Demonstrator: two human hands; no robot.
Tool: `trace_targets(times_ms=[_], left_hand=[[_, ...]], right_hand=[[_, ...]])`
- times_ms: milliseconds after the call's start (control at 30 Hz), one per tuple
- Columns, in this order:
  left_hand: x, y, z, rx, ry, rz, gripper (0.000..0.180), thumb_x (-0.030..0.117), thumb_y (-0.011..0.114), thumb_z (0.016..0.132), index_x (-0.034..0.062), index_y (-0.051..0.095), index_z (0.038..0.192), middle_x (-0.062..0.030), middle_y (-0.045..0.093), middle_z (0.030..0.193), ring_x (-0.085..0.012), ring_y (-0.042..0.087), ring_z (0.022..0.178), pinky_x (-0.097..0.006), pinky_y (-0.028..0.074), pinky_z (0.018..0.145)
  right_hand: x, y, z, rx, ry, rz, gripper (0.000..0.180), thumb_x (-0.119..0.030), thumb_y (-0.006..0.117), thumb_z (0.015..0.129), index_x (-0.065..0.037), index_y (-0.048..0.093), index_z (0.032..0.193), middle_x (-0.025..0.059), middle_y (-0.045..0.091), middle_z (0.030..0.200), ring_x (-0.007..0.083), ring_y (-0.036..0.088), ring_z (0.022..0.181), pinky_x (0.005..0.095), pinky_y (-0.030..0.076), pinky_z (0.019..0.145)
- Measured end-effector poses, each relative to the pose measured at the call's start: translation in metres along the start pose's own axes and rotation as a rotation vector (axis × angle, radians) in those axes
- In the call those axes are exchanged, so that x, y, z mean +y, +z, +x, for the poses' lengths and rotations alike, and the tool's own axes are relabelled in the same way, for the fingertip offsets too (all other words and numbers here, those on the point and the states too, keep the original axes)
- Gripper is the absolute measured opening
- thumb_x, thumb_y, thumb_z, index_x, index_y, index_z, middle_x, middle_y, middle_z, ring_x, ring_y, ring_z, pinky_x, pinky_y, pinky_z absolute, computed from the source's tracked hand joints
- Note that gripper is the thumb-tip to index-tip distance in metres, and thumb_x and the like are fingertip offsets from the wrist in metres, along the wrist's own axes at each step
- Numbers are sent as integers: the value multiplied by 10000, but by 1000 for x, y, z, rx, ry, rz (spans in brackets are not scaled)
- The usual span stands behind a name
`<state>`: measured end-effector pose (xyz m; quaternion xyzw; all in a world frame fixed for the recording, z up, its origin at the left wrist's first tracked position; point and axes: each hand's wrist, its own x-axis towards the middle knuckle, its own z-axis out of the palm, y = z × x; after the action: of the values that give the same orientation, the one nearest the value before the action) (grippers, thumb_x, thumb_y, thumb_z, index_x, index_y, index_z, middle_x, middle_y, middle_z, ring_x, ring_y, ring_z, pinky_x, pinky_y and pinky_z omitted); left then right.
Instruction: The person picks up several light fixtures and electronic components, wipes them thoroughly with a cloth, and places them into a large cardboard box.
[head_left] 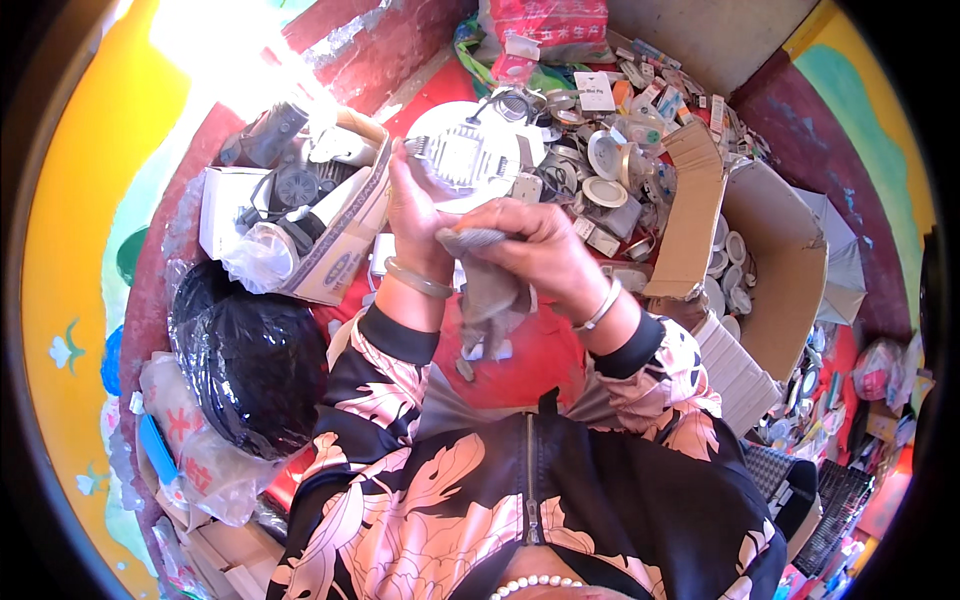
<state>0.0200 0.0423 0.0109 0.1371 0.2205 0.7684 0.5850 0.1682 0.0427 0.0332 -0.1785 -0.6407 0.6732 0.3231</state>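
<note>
In my left hand (418, 215) is a round white recessed downlight (465, 155), its finned back and side spring clips facing up. The thumb lies along its near left edge, and the other fingers are mostly hidden under it. Just to the right, my right hand (550, 250) is closed on a crumpled grey cloth (490, 295), which hangs down below the fingers. Its upper end pokes out at the fingertips, close to the downlight's near rim. Below the cloth, a red surface (540, 365) shows between my forearms.
At left stand a cardboard box (345, 245) of lamps and dark fittings and a shiny black plastic bag (250, 350). Loose downlights, small boxes and packages (605, 190) pile up ahead on the right. An open carton (780, 250) with white round lamps stands at right.
</note>
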Motion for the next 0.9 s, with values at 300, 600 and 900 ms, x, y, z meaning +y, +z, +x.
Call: trace_targets(times_ms=[300, 600, 900], left_hand=[[19, -13, 9, 16, 42, -79, 413, 306, 390, 925, 19, 521, 1191, -125, 574, 1186, -280, 536, 1115, -456, 404, 973], [13, -8, 5, -178, -275, -304, 402, 286, 433, 910, -3, 532, 1171, -148, 594, 1148, -294, 562, 1077, -447, 451, 929], [-14, -8, 3, -58, -139, -181, 428, 340, 417, 921, 10, 545, 1161, -140, 600, 1139, -276, 581, 1047, -423, 464, 912]], right_hand=[[-8, -106, -3, 507, -133, 729, 279, -156, 497, 908, -7, 554, 1136, 119, 629, 1014, 212, 617, 912, 323, 506, 808], [21, -109, 7, 530, -22, 899, 399, -308, 386, 965, -24, 457, 1236, 153, 568, 1148, 290, 564, 1042, 416, 444, 929], [18, -34, 16, 257, -42, 717, 624, -224, 560, 905, -124, 238, 1430, 50, 457, 1299, 172, 464, 1163, 319, 376, 978]])
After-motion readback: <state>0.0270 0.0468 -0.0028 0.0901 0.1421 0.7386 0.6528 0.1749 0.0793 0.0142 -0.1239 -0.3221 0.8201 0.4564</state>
